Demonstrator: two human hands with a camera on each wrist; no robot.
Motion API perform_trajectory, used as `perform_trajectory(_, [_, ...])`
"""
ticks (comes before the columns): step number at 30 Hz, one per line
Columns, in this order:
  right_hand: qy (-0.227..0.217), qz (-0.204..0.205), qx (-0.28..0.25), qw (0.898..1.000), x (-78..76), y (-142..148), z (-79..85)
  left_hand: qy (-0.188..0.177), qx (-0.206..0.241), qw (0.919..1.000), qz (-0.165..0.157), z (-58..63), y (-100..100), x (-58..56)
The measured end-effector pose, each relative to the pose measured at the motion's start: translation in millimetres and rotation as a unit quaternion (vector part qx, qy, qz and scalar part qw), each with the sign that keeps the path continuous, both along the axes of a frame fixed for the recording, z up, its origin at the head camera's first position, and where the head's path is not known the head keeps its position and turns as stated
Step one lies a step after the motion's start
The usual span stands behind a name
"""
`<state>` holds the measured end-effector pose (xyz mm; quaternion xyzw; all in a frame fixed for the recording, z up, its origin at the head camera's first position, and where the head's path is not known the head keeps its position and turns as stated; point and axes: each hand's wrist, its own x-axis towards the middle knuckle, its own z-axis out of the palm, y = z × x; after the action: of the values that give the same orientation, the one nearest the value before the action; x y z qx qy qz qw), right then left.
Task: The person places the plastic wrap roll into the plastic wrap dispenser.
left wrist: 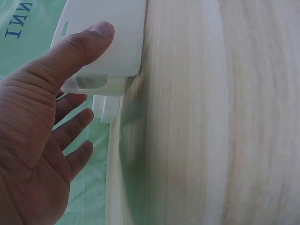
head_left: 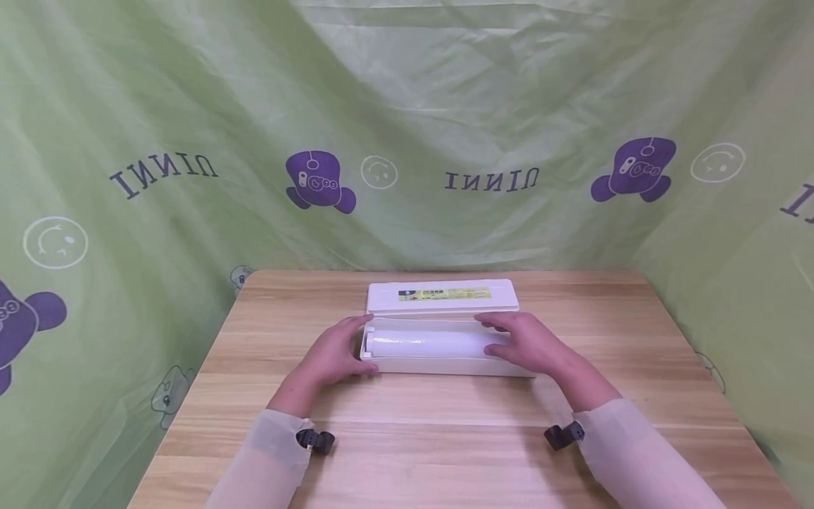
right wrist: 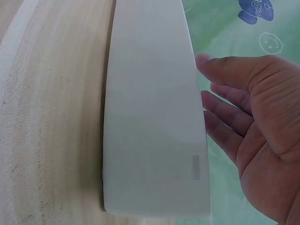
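Note:
A long white box (head_left: 445,366) lies on the table with its top off, and a glossy white roll that looks like cling film (head_left: 432,344) sits inside. My left hand (head_left: 333,353) grips the box's left end. In the left wrist view its thumb (left wrist: 89,44) presses on the front wall, the other fingers bent behind the end. Over the right end of the roll is my right hand (head_left: 528,343), thumb and fingers spread apart and loosely bent. The right wrist view has its thumb tip at the top edge of the box's front wall (right wrist: 154,117).
Right behind the box lies a white lid (head_left: 384,300) with a yellow-green label (head_left: 445,294). The wood-grain table (head_left: 432,452) extends in front and to both sides. A green printed curtain (head_left: 407,85) hangs around its back and sides.

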<state>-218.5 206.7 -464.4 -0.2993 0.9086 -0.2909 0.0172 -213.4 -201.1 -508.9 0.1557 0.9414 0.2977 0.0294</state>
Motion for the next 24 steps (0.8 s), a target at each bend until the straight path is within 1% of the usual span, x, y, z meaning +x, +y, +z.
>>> perform_trajectory(7, [0.002, -0.015, -0.018, 1.000, 6.3, 4.0, -2.4, -0.002, 0.001, 1.0000, 0.002, -0.7, -0.6, 0.4])
perform_trajectory(14, [0.009, -0.034, -0.012, 0.999, 10.3, 7.0, -3.8, -0.002, 0.001, 1.0000, 0.004, -2.9, -1.6, -0.3])
perform_trajectory(24, [0.006, -0.045, -0.014, 0.999, 13.0, 12.2, -7.2, 0.001, 0.003, 1.0000, 0.003, -1.4, -0.4, -0.2])
